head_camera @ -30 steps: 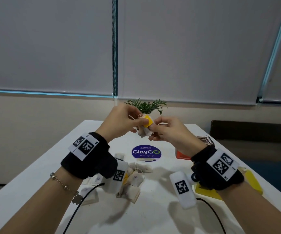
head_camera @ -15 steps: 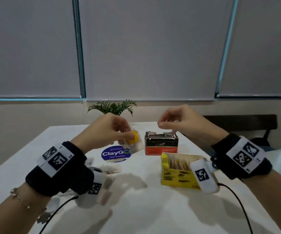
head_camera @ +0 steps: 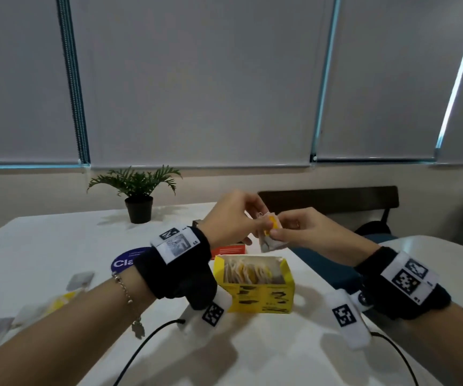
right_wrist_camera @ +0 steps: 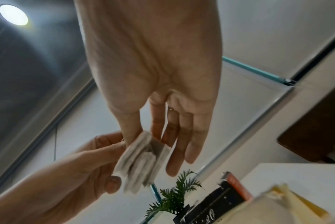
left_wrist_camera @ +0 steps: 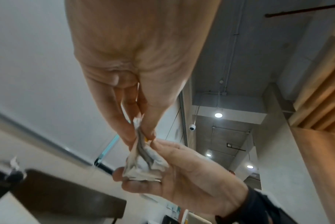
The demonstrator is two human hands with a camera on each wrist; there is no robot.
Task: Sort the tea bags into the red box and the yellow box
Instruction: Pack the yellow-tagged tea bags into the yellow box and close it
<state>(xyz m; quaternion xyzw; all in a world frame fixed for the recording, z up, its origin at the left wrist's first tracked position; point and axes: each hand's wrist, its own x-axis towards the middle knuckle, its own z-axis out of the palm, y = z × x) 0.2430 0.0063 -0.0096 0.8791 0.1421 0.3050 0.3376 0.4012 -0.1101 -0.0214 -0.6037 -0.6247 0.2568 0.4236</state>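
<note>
A white tea bag with a yellow tag [head_camera: 270,235] hangs in the air just above the far right edge of the open yellow box [head_camera: 263,299], which holds several tea bags. My left hand [head_camera: 258,227] pinches the bag's top between thumb and fingertips [left_wrist_camera: 149,133]. My right hand [head_camera: 274,234] pinches the same tea bag [right_wrist_camera: 141,159] from the other side, its other fingers straight. The tea bag [left_wrist_camera: 143,163] looks crumpled. The red box [head_camera: 228,249] stands behind the yellow one, mostly hidden by my left wrist.
Several loose tea bags [head_camera: 78,280] lie blurred on the white table [head_camera: 43,246] at the left. A potted plant [head_camera: 138,196] stands at the back, a blue round sticker [head_camera: 124,261] beside my left wrist. A dark chair [head_camera: 327,199] is behind the table.
Half a second ago my left hand alone held the tea bag over the sticker. It has carried the bag right, above the yellow box, and my right hand has now taken hold too.
</note>
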